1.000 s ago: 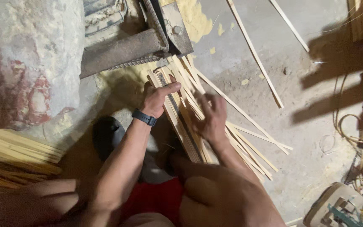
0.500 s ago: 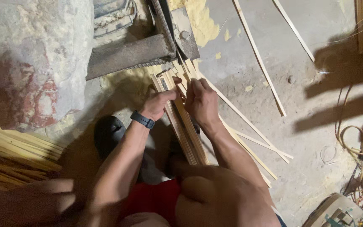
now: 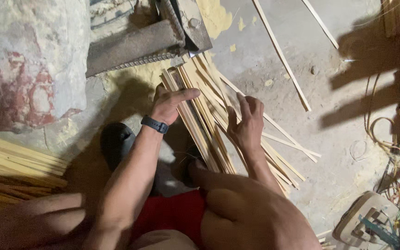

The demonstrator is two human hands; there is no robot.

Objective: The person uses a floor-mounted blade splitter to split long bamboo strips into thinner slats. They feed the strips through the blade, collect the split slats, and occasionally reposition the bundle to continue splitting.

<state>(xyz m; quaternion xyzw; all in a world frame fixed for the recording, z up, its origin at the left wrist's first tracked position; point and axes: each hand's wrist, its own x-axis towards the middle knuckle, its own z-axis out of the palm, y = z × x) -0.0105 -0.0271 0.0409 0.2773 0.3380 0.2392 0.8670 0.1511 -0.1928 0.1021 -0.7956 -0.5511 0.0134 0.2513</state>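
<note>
A bundle of thin pale wooden strips (image 3: 204,111) lies on the dusty floor, its far ends under a rusty metal machine (image 3: 140,41). My left hand (image 3: 172,104), with a black wristband, rests flat on the left side of the bundle, fingers stretched across the strips. On the right side my right hand (image 3: 246,122) hovers over the strips with fingers spread and slightly curled, holding nothing. My bare knees and red shorts fill the bottom of the view.
A stack of yellowish sticks (image 3: 10,166) lies at the left edge. A large stone block (image 3: 28,55) stands at top left. Loose strips (image 3: 281,55) lie on the floor at the top. Coiled cane (image 3: 380,129) and a small device (image 3: 371,224) sit at right.
My right hand has come off the bundle and opened, moving right and toward me. My left hand has flattened over the left strips. The strips fan out more.
</note>
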